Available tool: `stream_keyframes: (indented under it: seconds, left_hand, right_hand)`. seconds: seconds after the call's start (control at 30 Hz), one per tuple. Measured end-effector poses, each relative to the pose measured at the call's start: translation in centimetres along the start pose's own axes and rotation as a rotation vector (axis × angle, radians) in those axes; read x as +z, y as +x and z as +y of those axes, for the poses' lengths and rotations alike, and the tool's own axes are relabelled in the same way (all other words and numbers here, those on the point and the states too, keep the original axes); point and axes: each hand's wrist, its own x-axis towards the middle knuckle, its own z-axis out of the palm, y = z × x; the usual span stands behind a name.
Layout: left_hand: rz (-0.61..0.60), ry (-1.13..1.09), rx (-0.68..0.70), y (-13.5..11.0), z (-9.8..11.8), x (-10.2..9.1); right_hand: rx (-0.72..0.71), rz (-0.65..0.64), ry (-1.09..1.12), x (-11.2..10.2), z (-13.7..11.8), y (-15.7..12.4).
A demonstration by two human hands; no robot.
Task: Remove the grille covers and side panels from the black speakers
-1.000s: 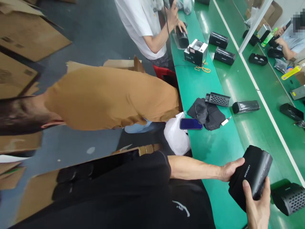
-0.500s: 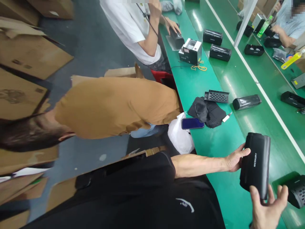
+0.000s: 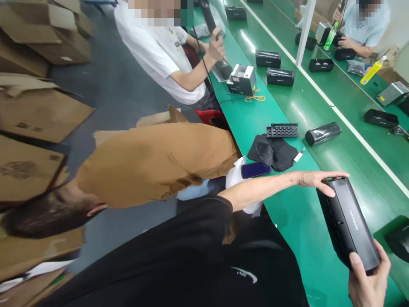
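I hold a long black speaker over the green bench, at the lower right. My left hand grips its far end, fingers wrapped over the top edge. At the bottom right corner my right hand clasps the near end, thumb lying on the speaker's face. White lettering runs along the speaker's side.
On the green bench lie a phone, black cloth, a black grille and another speaker. A person in a brown shirt bends down at my left. Another person in a white shirt works further along. Cardboard boxes fill the left floor.
I have turned the speaker so that it lies lengthwise, with my left hand now on top of its far end. My view has tilted upward along the bench.
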Motion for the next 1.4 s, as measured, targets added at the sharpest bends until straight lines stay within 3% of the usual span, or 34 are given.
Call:
stream_keyframes:
  seconds: [0.07, 0.23, 0.33, 0.4, 0.5, 0.6, 0.73, 0.83, 0.97, 1.13, 1.27, 1.33, 1.4]
  left_hand:
    - [-0.064, 0.049, -0.006, 0.1, 0.4, 0.0]
    - [0.178, 0.089, -0.103, 0.0, -3.6, 2.3]
    - [0.380, 0.101, -0.353, -0.1, -6.3, 3.2]
    - [0.408, 0.055, -0.582, -0.3, -7.6, 3.5]
    - [0.347, -0.011, -0.794, -0.5, -9.0, 3.7]
    - [0.386, 0.020, -0.851, -0.8, -10.1, 3.8]
    - [0.440, 0.023, -0.914, -1.1, -11.2, 3.9]
    - [0.438, -0.031, -0.937, -1.4, -11.4, 3.7]
    - [0.389, -0.257, -0.989, -2.1, -11.7, 3.7]
    - [0.487, -0.601, -1.047, -2.8, -13.3, 5.6]
    - [0.473, -0.809, -0.970, -4.1, -15.1, 8.0]
    - [0.431, -0.812, -0.958, -5.2, -15.5, 8.5]
    - [0.386, -0.645, -1.018, -6.2, -15.3, 8.1]
  right_hand:
    - [0.040, -0.038, 0.095, -0.3, 1.2, 0.2]
    - [0.232, -0.084, 0.283, 0.0, 3.4, 2.0]
    - [0.480, -0.217, 0.386, -0.1, 4.3, 3.1]
    - [0.599, -0.253, 0.422, 0.0, 5.0, 3.5]
    - [0.658, -0.167, 0.480, 0.8, 6.3, 3.8]
    - [0.739, -0.088, 0.523, 1.8, 7.3, 4.2]
    - [0.830, -0.093, 0.494, 2.4, 8.0, 5.1]
    - [0.794, -0.113, 0.447, 2.1, 8.3, 5.4]
    - [0.554, -0.032, 0.595, 2.6, 8.3, 4.0]
    - [0.417, -0.002, 0.719, 8.1, 7.8, 0.3]
    - [0.369, -0.001, 0.686, 11.7, 7.3, -1.0]
    - [0.353, 0.017, 0.647, 11.4, 7.1, -0.7]
    - [0.368, 0.014, 0.599, 9.5, 6.8, 0.0]
